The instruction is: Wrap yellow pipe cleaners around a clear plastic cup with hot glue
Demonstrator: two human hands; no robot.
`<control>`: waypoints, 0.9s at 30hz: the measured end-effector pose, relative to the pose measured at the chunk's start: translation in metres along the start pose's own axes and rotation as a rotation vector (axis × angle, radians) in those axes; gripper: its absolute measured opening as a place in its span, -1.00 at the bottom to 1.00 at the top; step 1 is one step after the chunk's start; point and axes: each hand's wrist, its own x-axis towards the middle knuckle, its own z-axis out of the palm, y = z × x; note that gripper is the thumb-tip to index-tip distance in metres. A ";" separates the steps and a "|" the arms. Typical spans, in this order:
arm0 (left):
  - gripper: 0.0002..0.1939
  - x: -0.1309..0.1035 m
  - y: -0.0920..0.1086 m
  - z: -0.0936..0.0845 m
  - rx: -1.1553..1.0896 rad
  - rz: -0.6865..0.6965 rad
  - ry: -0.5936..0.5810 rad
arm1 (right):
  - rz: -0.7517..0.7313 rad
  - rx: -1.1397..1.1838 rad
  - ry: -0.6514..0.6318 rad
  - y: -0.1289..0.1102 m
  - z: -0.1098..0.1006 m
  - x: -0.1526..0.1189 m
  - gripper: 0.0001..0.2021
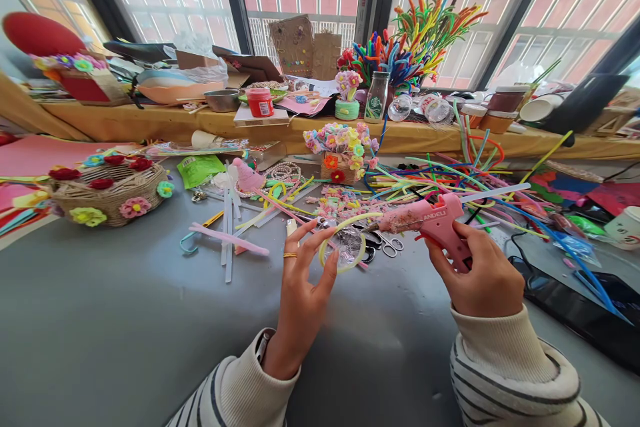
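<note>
My left hand (307, 280) is raised over the grey table, its thumb and fingers pinching a pale yellow pipe cleaner (359, 217) bent into a round loop. One end of the pipe cleaner sticks out at the top, toward the right. My right hand (483, 273) is wrapped around the handle of a pink hot glue gun (436, 216), which has a translucent glue stick (495, 193) poking out of its back. The gun's nozzle points left and is close to the loop's upper right side; whether they touch I cannot tell.
Behind the loop lie scissors (393, 247) and scattered flower pieces (340, 203). Loose glue sticks (228, 240) are left of my hands, beyond them a flower-trimmed woven basket (120, 195). Pipe cleaners (420, 177) spread behind the gun. A black phone (575, 307) is at right.
</note>
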 end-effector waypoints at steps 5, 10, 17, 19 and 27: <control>-0.70 0.000 0.000 0.000 -0.012 -0.001 -0.003 | 0.001 0.004 -0.005 -0.001 -0.002 0.001 -0.73; -0.70 0.000 0.000 0.000 -0.011 0.000 -0.001 | -0.014 -0.007 -0.002 -0.001 -0.001 0.002 -0.72; -0.70 0.000 -0.001 -0.001 -0.010 -0.001 -0.008 | 0.000 -0.004 -0.022 0.000 0.001 0.000 -0.72; -0.70 0.001 -0.001 0.000 -0.013 0.003 -0.008 | -0.001 -0.004 -0.025 0.000 0.001 -0.001 -0.72; -0.70 0.001 -0.001 0.001 -0.019 0.000 0.003 | 0.002 0.014 -0.033 0.001 0.000 -0.002 -0.75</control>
